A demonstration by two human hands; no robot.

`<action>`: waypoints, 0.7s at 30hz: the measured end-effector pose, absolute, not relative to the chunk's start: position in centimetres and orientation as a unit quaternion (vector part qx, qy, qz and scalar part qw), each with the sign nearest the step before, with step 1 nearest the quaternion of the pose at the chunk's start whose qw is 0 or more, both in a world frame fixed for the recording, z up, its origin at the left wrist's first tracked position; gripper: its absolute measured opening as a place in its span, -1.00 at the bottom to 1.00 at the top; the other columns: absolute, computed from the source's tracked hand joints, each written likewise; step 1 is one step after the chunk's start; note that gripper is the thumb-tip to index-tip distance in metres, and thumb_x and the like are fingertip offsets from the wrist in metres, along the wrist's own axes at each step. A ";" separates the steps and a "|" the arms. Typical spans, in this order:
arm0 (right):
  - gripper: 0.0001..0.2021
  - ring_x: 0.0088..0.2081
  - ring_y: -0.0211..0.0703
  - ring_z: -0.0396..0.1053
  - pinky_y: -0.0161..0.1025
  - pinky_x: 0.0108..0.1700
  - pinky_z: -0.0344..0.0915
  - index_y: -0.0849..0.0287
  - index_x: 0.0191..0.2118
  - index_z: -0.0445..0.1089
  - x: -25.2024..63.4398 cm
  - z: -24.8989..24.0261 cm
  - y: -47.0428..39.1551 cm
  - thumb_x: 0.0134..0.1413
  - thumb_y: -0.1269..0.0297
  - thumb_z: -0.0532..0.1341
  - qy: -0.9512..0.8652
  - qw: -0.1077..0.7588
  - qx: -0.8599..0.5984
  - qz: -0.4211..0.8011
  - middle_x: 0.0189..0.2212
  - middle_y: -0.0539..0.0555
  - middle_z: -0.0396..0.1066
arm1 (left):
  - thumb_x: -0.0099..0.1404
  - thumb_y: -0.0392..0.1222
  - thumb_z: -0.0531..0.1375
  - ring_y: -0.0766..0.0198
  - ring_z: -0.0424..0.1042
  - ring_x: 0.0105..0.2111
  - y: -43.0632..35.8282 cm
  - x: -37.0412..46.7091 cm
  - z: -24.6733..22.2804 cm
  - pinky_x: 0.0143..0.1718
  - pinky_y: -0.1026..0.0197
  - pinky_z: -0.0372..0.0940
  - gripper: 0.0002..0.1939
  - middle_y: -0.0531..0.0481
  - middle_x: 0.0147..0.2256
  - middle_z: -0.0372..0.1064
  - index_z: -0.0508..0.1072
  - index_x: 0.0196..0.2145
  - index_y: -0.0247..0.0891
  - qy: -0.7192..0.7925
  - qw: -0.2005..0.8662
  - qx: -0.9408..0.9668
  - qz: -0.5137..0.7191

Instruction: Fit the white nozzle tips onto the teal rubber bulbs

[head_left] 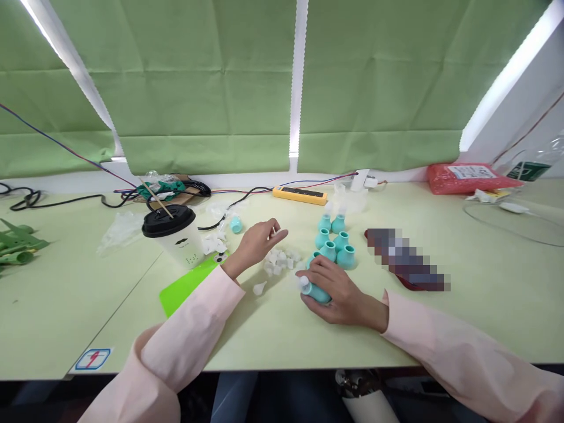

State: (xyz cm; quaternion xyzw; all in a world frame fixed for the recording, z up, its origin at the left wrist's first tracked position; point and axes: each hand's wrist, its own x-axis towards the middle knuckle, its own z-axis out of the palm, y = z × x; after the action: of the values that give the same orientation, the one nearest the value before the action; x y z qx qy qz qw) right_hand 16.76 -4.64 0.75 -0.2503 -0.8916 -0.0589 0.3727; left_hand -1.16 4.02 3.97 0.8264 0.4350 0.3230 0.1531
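Observation:
My right hand (337,288) is wrapped round a teal rubber bulb (318,294) lying on its side, a translucent white tip (304,283) at its left end. Just beyond stand several open-necked teal bulbs (328,249). Two farther bulbs (338,223) carry clear tips. My left hand (258,244) is raised beside a pile of small white plastic pieces (279,261), its fingers curled and thumb close to them. A pale speck shows at its fingertips, too small to name. One loose white piece (259,288) lies nearer me.
A lidded paper cup (178,235) with a stick stands left, beside a lime-green phone (189,288). Another teal bulb (236,224) lies behind my left hand. A yellow power strip (299,195) and cables run along the back. A dark blurred object (403,258) and red package (467,178) are right.

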 end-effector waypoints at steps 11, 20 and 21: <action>-0.70 -0.31 -0.14 0.33 -0.23 -0.34 0.29 0.24 -0.09 0.17 16.0 -1.1 -5.0 0.00 0.30 0.05 -0.891 0.315 -0.326 0.029 -0.30 0.16 0.35 | 0.25 -0.18 -0.13 0.25 0.23 -0.31 4.7 -1.7 1.7 -0.25 0.19 0.12 -0.71 -0.09 -0.32 0.29 0.28 -0.18 -0.30 0.417 -0.010 0.872 0.254; -0.89 -0.52 -0.20 0.34 -0.28 -0.48 0.25 0.18 -0.41 0.28 15.6 -1.0 -5.0 -0.15 0.31 0.12 -0.819 0.424 -0.382 0.065 -0.55 0.03 0.39 | 0.18 0.02 -0.07 0.43 0.03 -0.65 -1.2 -0.5 2.7 -0.57 0.31 -0.05 -0.60 0.12 -0.70 0.04 0.18 -0.66 -0.31 0.320 0.163 0.913 0.191; -0.89 -0.53 -0.21 0.33 -0.28 -0.49 0.24 0.19 -0.41 0.28 15.6 -0.8 -5.1 -0.15 0.31 0.12 -0.820 0.423 -0.379 0.070 -0.56 0.03 0.38 | 0.19 0.00 -0.09 0.44 -0.01 -0.66 -1.4 -0.2 2.4 -0.58 0.31 -0.07 -0.59 0.13 -0.71 -0.01 0.15 -0.68 -0.31 0.322 0.195 0.903 0.205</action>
State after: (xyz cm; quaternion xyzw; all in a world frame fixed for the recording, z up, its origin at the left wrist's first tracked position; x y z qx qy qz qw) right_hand 15.59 -5.06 -0.79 -0.3786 -0.8204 0.0703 0.4227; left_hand -0.24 -1.40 2.35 0.9034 0.3223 0.2046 0.1953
